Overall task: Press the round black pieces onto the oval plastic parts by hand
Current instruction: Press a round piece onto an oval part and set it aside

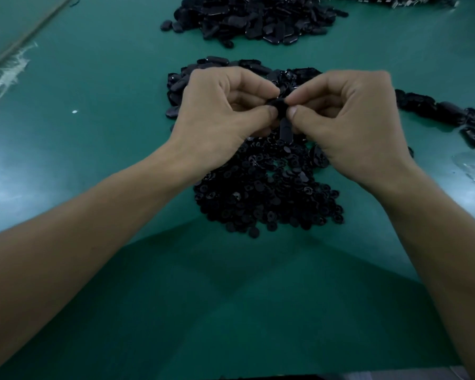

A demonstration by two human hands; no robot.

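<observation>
both the left hand (220, 111) and right hand (348, 116) pinch one oval part (285, 130), fingers clamped around a round piece (279, 105), above the heap of round pieces (266, 196); most of that heap seems left to do.

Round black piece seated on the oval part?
Cannot tell: left hand and right hand both pinch the round black piece atop the black oval plastic part; fingertips hide the joint.
</observation>
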